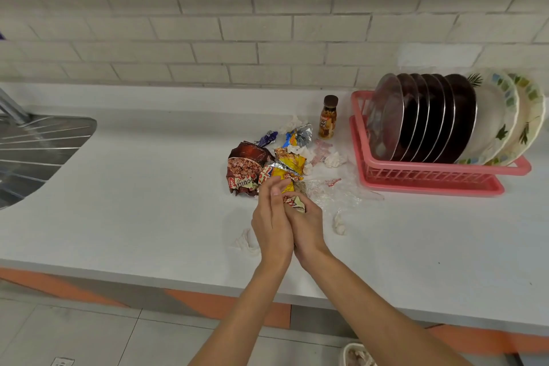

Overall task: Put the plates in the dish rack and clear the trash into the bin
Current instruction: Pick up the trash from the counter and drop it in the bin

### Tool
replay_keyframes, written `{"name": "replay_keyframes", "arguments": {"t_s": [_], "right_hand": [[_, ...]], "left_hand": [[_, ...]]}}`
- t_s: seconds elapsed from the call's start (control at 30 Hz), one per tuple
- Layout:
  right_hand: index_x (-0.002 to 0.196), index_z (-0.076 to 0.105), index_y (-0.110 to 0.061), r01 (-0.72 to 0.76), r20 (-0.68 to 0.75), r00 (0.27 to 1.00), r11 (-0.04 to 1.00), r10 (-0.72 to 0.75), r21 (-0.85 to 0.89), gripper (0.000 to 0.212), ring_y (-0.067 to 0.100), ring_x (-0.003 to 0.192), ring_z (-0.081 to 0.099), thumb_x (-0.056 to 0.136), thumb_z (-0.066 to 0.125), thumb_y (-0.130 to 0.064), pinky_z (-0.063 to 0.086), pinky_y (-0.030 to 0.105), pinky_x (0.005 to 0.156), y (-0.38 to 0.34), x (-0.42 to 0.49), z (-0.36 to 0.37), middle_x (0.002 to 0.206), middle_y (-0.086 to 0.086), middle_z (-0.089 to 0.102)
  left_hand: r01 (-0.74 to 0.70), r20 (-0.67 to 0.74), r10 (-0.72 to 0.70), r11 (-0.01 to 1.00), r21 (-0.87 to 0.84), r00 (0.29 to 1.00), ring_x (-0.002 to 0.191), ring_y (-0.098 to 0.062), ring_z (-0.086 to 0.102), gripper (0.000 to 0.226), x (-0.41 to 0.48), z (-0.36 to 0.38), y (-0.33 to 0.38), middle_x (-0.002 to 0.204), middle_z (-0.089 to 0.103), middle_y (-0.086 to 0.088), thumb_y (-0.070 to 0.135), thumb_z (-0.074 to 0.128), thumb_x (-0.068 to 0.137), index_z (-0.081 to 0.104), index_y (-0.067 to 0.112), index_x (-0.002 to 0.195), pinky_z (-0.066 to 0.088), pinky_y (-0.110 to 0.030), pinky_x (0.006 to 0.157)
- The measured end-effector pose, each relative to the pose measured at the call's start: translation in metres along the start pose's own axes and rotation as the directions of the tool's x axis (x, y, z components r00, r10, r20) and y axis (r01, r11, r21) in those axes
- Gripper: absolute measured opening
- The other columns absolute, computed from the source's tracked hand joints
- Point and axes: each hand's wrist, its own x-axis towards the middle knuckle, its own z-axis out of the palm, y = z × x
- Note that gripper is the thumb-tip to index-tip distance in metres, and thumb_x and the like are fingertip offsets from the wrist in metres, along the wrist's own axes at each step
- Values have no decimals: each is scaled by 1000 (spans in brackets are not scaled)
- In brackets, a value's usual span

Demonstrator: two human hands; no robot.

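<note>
crumpled snack wrappers (pixel 261 169) heaped, one in hand

they lie on the white countertop (pixel 133 202), just left of the pink plastic dish rack (pixel 430 178), where dark round plates (pixel 430 119) and pale floral plates (pixel 505 119) stand on edge. the right hand (pixel 307 227) curls round a crumpled red-and-cream wrapper (pixel 296 204) at the heap's near edge; the left hand (pixel 271 217), fingers straight, lies against the right

Hands (pixel 271 217) pressed around crumpled wrapper (pixel 297 204), plates (pixel 430 119) upright in pink rack (pixel 416 175)
</note>
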Motion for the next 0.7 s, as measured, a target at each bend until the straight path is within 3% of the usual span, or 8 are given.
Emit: {"name": "replay_keyframes", "arguments": {"t_s": [0.1,0.17,0.37,0.5,0.7], "right_hand": [[87,71,-9,-76,5,997,997,76,24,14,25,68,67,84,63,1,52,30,56,-1,6,-6,79,17,70],[84,71,-10,-85,-8,996,995,85,-50,19,26,61,64,82,58,4,50,30,49,-3,10,-11,76,19,67],[72,71,-11,-90,22,995,986,94,-138,28,27,46,54,79,52,8,36,22,39,-8,11,-25,62,13,62],[67,67,-12,-92,53,993,980,103,-177,28,28,50,56,79,50,8,32,21,43,-12,11,-31,67,19,60],[63,63,-13,-92,81,990,970,112,-225,29,19,38,45,75,47,8,31,24,46,-20,11,-34,59,9,55]], "left_hand": [[-24,75,24,1000,-4,997,105,-3,64,30,1,-6,-2,107,71,16,35,38,100,61,25,116,49,-23,90],[-36,121,36,999,-4,992,105,-5,65,26,1,-11,-3,107,71,15,31,41,100,63,24,112,49,-22,89],[-34,165,33,999,1,986,100,-9,65,22,-3,-20,-9,100,71,8,14,45,101,68,17,102,50,-22,86],[-5,184,3,1000,11,983,96,-10,65,27,-2,-23,-7,95,71,5,7,44,102,69,13,96,48,-20,85],[6,178,-8,1000,8,984,91,-14,65,25,-1,-27,-5,91,71,4,7,45,101,69,12,93,49,-22,83]]}}
